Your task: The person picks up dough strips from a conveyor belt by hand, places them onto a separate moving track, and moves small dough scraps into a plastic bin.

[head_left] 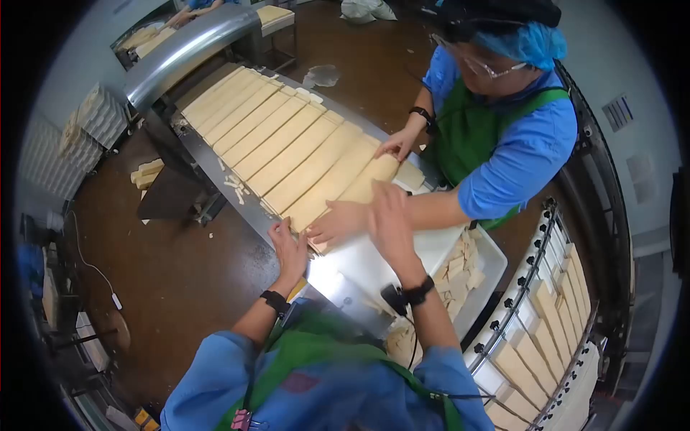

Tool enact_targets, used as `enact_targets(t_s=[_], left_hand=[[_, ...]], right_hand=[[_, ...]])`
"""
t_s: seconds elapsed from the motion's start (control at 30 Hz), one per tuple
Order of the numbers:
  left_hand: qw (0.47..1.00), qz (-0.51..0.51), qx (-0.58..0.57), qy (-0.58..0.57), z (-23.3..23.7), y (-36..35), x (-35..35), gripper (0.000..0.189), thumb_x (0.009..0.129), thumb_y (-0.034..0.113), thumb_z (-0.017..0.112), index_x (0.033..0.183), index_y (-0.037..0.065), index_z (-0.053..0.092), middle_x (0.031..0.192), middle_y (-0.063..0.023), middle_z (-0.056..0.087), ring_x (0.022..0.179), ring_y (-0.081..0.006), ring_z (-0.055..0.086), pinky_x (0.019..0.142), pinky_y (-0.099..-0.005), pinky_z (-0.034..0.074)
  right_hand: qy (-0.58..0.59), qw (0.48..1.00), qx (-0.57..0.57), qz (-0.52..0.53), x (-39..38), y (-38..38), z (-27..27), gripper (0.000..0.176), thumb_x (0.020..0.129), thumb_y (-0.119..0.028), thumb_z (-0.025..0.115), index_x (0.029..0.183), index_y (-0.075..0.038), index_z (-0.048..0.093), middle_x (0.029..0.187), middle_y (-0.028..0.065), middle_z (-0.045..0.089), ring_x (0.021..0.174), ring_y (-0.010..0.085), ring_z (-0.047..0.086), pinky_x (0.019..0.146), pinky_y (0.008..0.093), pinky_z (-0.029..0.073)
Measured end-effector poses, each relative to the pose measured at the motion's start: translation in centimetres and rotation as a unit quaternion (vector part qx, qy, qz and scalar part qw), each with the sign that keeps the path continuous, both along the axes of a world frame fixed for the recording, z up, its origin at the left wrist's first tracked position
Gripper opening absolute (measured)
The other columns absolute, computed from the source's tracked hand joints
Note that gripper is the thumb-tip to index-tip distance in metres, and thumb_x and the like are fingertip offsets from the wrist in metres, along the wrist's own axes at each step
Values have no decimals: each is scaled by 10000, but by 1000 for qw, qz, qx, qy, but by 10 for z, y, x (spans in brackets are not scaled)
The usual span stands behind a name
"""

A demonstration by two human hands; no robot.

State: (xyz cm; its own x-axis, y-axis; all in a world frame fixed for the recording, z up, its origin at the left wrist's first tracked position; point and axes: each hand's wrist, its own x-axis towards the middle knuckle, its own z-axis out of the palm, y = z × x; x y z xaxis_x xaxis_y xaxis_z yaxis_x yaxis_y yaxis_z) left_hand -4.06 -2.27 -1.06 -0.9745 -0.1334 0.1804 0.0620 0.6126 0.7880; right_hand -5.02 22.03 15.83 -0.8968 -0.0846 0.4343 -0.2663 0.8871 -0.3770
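Observation:
Long flat pale yellow sheets, resembling dough or bean curd, lie side by side in stacks across a metal conveyor table. My left hand is at the near corner of the closest sheet, its bent fingers and thumb around the edge. My right hand reaches over the white work surface, fingers stretched forward by that sheet and overlapping a co-worker's forearm in view. The co-worker's one hand lies flat at the sheet's near end, while the other hand touches its far end.
A white bin with broken pale pieces stands right of my arm. Beyond it a curved rack carries more strips. The co-worker stands across the table's right side. A rounded metal cover spans the conveyor's far end.

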Motion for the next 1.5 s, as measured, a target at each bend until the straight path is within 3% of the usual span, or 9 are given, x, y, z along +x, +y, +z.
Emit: enact_targets(t_s=[0.1, 0.23, 0.33, 0.5, 0.7, 1.0, 1.33, 1.4, 1.5], left_hand=[[1000, -26, -16, -5, 5, -11, -34, 567, 966, 200, 715, 1449, -4, 499, 1368, -289, 412, 1259, -487, 525, 1085, -520, 449], [997, -56, 14, -52, 11, -10, -48, 613, 939, 233, 762, 1441, -16, 515, 1351, -275, 419, 1180, -488, 587, 1005, -511, 514], [996, -62, 10, -64, 24, -11, -50, 702, 883, 218, 827, 1455, -22, 499, 1334, -260, 420, 1158, -480, 598, 987, -511, 528], [992, -66, -5, -109, 33, -4, -51, 821, 809, 207, 889, 1481, -11, 473, 1327, -243, 421, 1162, -465, 601, 972, -502, 543], [987, -54, -49, -142, 40, 6, -55, 890, 759, 235, 915, 1493, 5, 467, 1324, -224, 428, 1176, -436, 597, 959, -493, 546], [986, -71, -66, -137, 42, 21, -59, 804, 729, 223, 903, 1407, 44, 508, 1292, -231, 467, 1186, -435, 576, 962, -516, 528], [966, -203, -139, -75, 55, 39, -60, 601, 722, 242, 874, 1240, 87, 613, 1203, -214, 536, 1065, -419, 632, 858, -551, 548], [944, -281, -158, -75, 59, 45, -61, 561, 735, 301, 862, 1200, 105, 617, 1177, -193, 552, 1044, -402, 637, 858, -550, 556], [916, -356, -170, -77, 57, 58, -59, 608, 744, 348, 853, 1244, 105, 608, 1227, -195, 560, 1074, -399, 635, 870, -552, 554]], right_hand=[[-33, 991, 131, -18, -87, -25, -38, 566, 891, -214, 763, 1355, 70, 606, 1273, 202, 632, 1193, 371, 581, 1033, 453, 484], [-160, 968, 180, -71, -179, -18, -85, 468, 896, -198, 742, 1268, 71, 654, 1236, 189, 657, 1174, 350, 592, 987, 450, 500], [-200, 927, 287, -137, -230, 8, -144, 484, 932, -367, 734, 1177, 50, 714, 1178, 173, 689, 1217, 360, 592, 999, 447, 489], [-261, 915, 253, -174, -252, 9, -137, 553, 970, -429, 688, 1246, 50, 694, 1317, 197, 644, 1266, 376, 567, 1053, 497, 467], [-250, 943, 34, -216, -253, 16, -153, 612, 921, -437, 732, 1290, 41, 633, 1308, 229, 663, 1307, 411, 566, 1081, 549, 461], [-176, 966, 74, -175, -166, 62, -145, 601, 928, -402, 729, 1280, 74, 628, 1234, 297, 688, 1183, 461, 637, 1046, 531, 492], [-7, 947, 32, -319, -37, 121, -164, 690, 878, -414, 804, 1282, 119, 633, 1158, 344, 679, 1109, 473, 644, 1011, 543, 500], [-192, 899, -25, -392, 1, 126, -130, 589, 906, -414, 779, 1163, 103, 663, 1140, 356, 670, 1079, 477, 642, 975, 553, 498], [-168, 875, -2, -455, 52, 130, -123, 558, 952, -407, 736, 1132, 118, 681, 1094, 380, 674, 1043, 503, 655, 966, 557, 512]])
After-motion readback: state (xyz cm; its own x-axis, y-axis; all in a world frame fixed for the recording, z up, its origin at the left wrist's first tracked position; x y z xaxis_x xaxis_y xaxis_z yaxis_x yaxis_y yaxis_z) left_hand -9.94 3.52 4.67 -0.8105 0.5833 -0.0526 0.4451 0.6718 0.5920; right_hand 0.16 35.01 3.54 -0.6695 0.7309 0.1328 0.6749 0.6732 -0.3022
